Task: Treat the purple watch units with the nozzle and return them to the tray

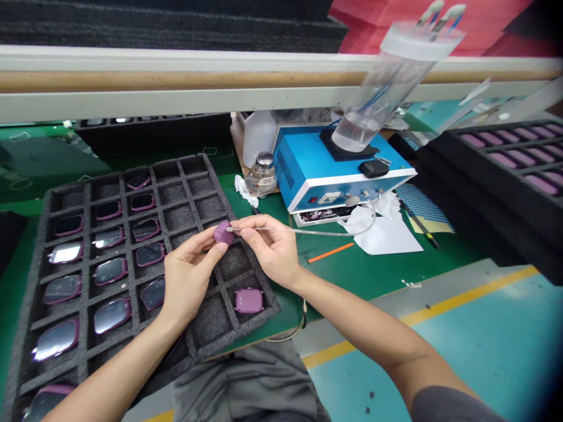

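Observation:
My left hand (pixel 187 281) pinches a small purple watch case (pixel 224 233) between thumb and fingers, above the grey foam tray (pixel 271 302). The fingers of my right hand (pixel 275 249) are closed on the end of a thin clear tube (pixel 316 233), whose tip meets the watch case. From there the tube runs right and curves up to the front of a blue box-shaped machine (pixel 299 167). Purple-framed watches with dark, shiny screens (pixel 109 270) lie in the tray's left columns. One purple watch case (pixel 249 300) lies back side up in the near right compartment.
A glass bottle with a metal cap (pixel 261 174) stands left of the machine. A tilted clear cylinder (pixel 358 126) rests on top. White paper (pixel 391 237), an orange strip (pixel 331 252) and a pen (pixel 424 231) lie rightward. Stacked black foam trays (pixel 466 193) rise at right.

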The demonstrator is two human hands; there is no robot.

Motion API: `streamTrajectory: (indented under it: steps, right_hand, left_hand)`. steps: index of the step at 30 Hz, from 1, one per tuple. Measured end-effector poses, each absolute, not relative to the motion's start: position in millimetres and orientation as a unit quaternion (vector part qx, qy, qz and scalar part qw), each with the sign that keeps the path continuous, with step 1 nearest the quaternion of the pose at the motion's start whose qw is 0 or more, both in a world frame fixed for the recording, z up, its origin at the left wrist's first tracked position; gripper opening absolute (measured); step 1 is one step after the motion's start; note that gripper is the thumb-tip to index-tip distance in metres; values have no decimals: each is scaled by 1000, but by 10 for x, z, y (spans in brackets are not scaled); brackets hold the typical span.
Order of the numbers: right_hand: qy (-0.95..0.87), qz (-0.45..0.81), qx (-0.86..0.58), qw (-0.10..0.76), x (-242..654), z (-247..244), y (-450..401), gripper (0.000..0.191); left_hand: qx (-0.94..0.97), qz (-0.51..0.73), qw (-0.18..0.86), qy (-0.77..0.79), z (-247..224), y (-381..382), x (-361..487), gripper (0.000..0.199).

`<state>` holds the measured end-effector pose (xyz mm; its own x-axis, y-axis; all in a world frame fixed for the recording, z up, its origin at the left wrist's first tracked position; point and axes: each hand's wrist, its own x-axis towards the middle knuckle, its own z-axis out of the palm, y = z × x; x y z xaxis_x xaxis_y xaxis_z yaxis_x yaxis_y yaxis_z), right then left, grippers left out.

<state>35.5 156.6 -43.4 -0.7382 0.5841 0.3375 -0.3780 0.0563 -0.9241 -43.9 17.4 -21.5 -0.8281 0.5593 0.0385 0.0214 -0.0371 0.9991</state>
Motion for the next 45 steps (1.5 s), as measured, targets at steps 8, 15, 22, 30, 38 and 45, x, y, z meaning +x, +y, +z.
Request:
streamTrajectory:
  steps: [8, 15, 22, 30, 38, 45]
  right_hand:
    - [-635, 682, -78, 355, 349, -438, 1569, 21]
    - [-633, 683, -71, 356, 357, -442, 1565, 18]
    - [-634, 685, -69, 353, 361, -433, 1563, 19]
    - [-632, 686, -74, 353, 357, -439, 1566, 22]
    - [-634, 683, -76, 354, 357, -443, 1558, 20]
    - [-632, 685, -67, 356, 358, -437, 1563, 17]
  left_hand:
    - [215, 687, 196, 666, -211, 173, -436, 38]
    - [214, 688, 198, 664, -208, 175, -435, 38]
    - [212, 691, 197, 663, -204, 178, -432, 38]
    - [218, 685, 194, 667, -209, 170, -436, 38]
    - [217, 684, 194, 669, -207, 172, -433, 40]
    - [219, 686, 195, 666, -212, 170, -437, 37]
